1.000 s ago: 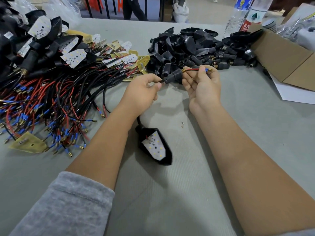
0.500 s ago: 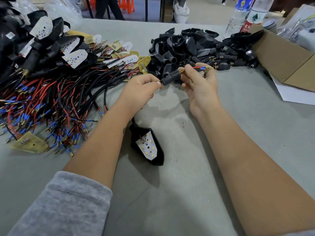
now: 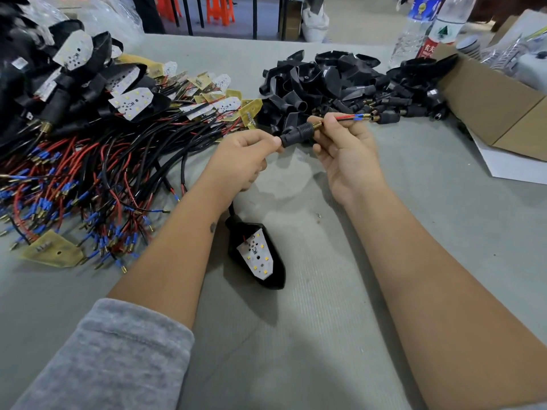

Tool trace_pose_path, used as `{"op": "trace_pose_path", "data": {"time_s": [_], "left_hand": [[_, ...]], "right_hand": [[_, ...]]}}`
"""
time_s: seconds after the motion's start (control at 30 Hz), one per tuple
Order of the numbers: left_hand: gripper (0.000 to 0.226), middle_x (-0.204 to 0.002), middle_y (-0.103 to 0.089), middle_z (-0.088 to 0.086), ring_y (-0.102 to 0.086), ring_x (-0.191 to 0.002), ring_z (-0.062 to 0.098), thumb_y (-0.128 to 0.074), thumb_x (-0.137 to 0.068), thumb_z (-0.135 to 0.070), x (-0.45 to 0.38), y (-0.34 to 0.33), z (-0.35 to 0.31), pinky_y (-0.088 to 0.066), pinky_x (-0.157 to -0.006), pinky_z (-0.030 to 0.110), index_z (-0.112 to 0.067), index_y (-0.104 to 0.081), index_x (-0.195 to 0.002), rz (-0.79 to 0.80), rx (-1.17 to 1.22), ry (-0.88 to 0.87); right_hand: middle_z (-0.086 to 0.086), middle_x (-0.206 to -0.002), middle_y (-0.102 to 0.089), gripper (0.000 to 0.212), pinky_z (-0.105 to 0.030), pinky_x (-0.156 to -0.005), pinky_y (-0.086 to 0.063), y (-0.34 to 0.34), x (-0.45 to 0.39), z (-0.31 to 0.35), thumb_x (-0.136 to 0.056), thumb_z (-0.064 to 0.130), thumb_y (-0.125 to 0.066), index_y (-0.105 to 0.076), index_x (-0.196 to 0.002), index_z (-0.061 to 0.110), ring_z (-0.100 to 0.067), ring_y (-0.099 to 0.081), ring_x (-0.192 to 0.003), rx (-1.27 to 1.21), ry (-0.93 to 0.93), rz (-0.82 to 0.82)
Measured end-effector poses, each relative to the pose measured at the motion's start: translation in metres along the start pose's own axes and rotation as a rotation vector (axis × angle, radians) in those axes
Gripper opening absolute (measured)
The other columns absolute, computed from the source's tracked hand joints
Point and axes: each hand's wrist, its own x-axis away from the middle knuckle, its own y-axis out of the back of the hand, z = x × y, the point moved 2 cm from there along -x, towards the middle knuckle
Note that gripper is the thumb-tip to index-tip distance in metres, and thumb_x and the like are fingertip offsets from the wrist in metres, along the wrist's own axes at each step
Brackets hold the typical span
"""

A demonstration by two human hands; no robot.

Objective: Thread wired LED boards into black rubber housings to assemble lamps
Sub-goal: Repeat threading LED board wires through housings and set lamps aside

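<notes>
Hands meet above the middle of the grey table (image 3: pixel 340 335). The left hand (image 3: pixel 239 161) has its fingers curled, and thumb and forefinger pinch the near end of a black rubber stem (image 3: pixel 297 134). The right hand (image 3: pixel 346 152), palm turned up, grips the far end of that stem, where a brass threaded tip (image 3: pixel 317 125) sticks out between its fingers. Red and black wires (image 3: pixel 344 118) with blue-sleeved ends run out of the brass tip to the right, past the right fingertips.

Below the left wrist, a black cable leads down to a black rubber housing (image 3: pixel 276 273) that lies on the table between the two forearms, with a white LED board (image 3: pixel 257 257) seated in it, face up. A grey sleeve (image 3: pixel 109 356) covers the left forearm near the bottom edge.

To the left lies a big tangle of wired LED boards (image 3: pixel 88 179), red and black leads with blue terminals, white and yellow boards among them. At the far left sits a heap of finished lamps (image 3: pixel 59 78). Beyond the hands lies a pile of empty black housings (image 3: pixel 325 78). At the right stands an open cardboard box (image 3: pixel 497 108), with a white sheet under it, and two plastic water bottles (image 3: pixel 429 28) stand behind the pile.
</notes>
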Motion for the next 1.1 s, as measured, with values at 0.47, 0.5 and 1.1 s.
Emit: {"op": "trace_pose_path", "data": {"time_s": [0.47,0.5,1.1], "left_hand": [[0.021,-0.044,-0.037,-0.012,-0.028,-0.038,0.005,-0.058,-0.097,-0.023,-0.0009,-0.0011,0.0030,-0.025,-0.037,0.015,-0.021,-0.068,-0.079,-0.013,-0.098,-0.064],[0.022,-0.045,-0.038,-0.011,-0.029,-0.038,0.004,-0.057,-0.097,-0.022,-0.0008,-0.0019,0.0028,-0.026,-0.037,0.015,-0.020,-0.068,-0.079,-0.019,-0.112,-0.061],[0.018,-0.050,-0.041,-0.005,-0.033,-0.038,0.005,-0.056,-0.096,-0.030,-0.0021,-0.0034,0.0029,-0.028,-0.036,0.015,-0.020,-0.058,-0.081,-0.013,-0.078,-0.068]], "right_hand": [[-0.010,-0.080,-0.064,0.014,-0.020,-0.066,-0.054,-0.0025,0.0019,-0.0021,-0.093,-0.004,-0.057,-0.061,-0.083,0.006,-0.012,-0.062,-0.069,0.095,0.045,0.094],[-0.011,-0.080,-0.064,0.014,-0.019,-0.065,-0.054,-0.0021,0.0015,-0.0026,-0.093,-0.003,-0.057,-0.061,-0.083,0.006,-0.011,-0.063,-0.069,0.094,0.041,0.095],[-0.008,-0.082,-0.069,0.033,-0.025,-0.064,-0.054,-0.0076,0.0053,-0.0063,-0.104,0.027,-0.045,-0.069,-0.091,0.009,-0.012,-0.059,-0.065,0.366,-0.004,0.140]]}}
